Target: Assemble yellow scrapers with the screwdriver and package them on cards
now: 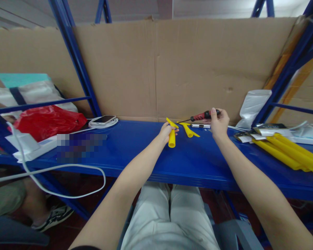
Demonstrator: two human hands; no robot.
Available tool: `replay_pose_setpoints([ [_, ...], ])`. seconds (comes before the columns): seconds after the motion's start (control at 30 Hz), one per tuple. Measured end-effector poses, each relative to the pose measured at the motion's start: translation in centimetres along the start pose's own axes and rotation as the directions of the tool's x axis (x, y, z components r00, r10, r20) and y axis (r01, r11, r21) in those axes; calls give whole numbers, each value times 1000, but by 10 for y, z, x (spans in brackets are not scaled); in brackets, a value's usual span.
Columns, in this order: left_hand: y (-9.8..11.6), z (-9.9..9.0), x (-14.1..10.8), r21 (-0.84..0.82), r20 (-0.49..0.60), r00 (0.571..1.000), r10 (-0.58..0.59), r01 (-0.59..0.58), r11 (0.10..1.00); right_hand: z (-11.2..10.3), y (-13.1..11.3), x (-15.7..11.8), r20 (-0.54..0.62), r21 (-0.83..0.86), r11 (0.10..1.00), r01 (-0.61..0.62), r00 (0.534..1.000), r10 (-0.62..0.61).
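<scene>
My left hand (166, 132) is closed around a yellow plastic tube (171, 140), whose round open end faces me. A slanted yellow strip shows at its far end. My right hand (220, 122) grips a screwdriver (200, 116) by its red and black handle. The thin shaft points left, its tip close to the far end of the tube; whether they touch I cannot tell. A second yellow piece (189, 132) with a tube end and pointed flaps lies on the blue shelf (187, 159) between my hands. Just behind it rests a small black and white item (200, 125).
Several long yellow tubes (289, 152) lie at the right beside white and black packages. A phone (105, 119) sits on a coiled white cable at the left. A red bag (50, 119) and a white power strip (41, 147) are farther left. Cardboard (198, 66) stands behind.
</scene>
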State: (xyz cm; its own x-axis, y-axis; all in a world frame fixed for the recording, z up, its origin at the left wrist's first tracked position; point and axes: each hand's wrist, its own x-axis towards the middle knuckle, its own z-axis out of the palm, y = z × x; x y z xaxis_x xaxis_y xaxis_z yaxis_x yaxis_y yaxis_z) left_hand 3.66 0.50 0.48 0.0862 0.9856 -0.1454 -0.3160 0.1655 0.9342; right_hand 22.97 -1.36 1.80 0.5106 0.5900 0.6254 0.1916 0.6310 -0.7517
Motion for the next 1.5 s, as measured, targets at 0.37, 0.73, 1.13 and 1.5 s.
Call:
replay_pose_setpoints([
  [0.37,-1,2,-1,49,105,994,-18,13,999,2,-3,-3,-27,39,996,86,996,-85],
  [0.73,-4,2,1,68,128,992,-12,3,998,3,-3,-5,-23,8,998,65,998,-65],
  [1.13,-6,2,3,55,131,991,-3,-5,998,-1,0,-3,39,-55,994,91,995,-89],
  [1.5,-2,2,0,28,153,988,26,-31,999,-5,1,2,27,-16,997,78,997,-77],
])
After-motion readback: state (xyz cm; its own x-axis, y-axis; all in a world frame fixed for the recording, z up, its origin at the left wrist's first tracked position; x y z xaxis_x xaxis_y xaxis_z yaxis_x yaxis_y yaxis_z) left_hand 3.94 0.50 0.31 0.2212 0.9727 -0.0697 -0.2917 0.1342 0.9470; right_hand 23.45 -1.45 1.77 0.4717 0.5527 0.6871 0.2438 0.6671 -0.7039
